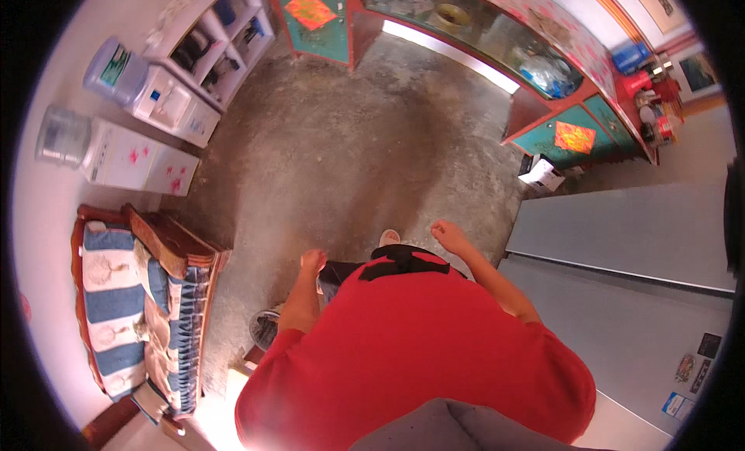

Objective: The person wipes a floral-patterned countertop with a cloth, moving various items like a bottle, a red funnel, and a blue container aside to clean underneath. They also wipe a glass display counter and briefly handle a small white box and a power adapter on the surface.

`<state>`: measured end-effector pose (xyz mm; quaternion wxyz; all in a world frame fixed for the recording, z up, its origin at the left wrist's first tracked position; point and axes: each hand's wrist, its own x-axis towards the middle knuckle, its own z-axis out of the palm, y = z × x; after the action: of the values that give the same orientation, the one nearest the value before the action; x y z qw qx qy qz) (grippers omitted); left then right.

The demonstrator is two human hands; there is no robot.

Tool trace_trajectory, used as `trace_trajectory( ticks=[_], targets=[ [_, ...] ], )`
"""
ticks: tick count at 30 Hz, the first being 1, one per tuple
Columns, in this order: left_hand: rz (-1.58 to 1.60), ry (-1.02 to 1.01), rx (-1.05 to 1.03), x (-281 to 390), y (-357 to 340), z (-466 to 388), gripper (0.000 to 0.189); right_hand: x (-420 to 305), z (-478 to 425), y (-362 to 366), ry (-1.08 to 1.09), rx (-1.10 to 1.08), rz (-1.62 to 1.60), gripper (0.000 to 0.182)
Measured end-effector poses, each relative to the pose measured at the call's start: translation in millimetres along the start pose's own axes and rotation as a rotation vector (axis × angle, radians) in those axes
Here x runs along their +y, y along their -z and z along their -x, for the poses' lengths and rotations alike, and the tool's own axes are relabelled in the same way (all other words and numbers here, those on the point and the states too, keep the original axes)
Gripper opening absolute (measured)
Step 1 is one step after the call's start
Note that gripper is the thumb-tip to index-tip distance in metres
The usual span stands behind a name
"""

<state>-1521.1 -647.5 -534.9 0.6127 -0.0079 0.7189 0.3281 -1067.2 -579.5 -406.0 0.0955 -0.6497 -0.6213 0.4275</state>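
Observation:
My left hand hangs at my side, above the concrete floor, with its fingers loosely curled; whether anything is in it is hard to see. On the other side, my right hand is held out at waist height with its fingers curled, and no object shows in it. One sandal is visible between the hands. A round dark bin stands behind my left forearm. To the right of my right arm rises a grey refrigerator.
A cushioned wooden sofa stands at left, with two water dispensers and a cubby shelf beyond it. A glass-fronted cabinet with green doors spans the far side. A white carton lies near the refrigerator.

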Motion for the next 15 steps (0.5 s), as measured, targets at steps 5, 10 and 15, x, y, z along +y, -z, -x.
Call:
trace_trajectory(
  ticks=[5, 10, 15],
  targets=[
    [-0.457, -0.321, -0.334, 86.3, -184.0, -0.7, 0.015, 53.8, 4.8, 61.2, -0.197, 0.119, -0.282, 0.03],
    [-0.658, -0.435, -0.531, 163.9, -315.7, 37.7, 0.019, 62.7, -32.2, 63.1, -0.277, 0.207, -0.355, 0.036],
    [-0.719, -0.327, -0.57, 220.6, -400.3, 31.6, 0.018, 24.9, -111.7, 73.9, -0.156, 0.182, -0.447, 0.045]
  ],
)
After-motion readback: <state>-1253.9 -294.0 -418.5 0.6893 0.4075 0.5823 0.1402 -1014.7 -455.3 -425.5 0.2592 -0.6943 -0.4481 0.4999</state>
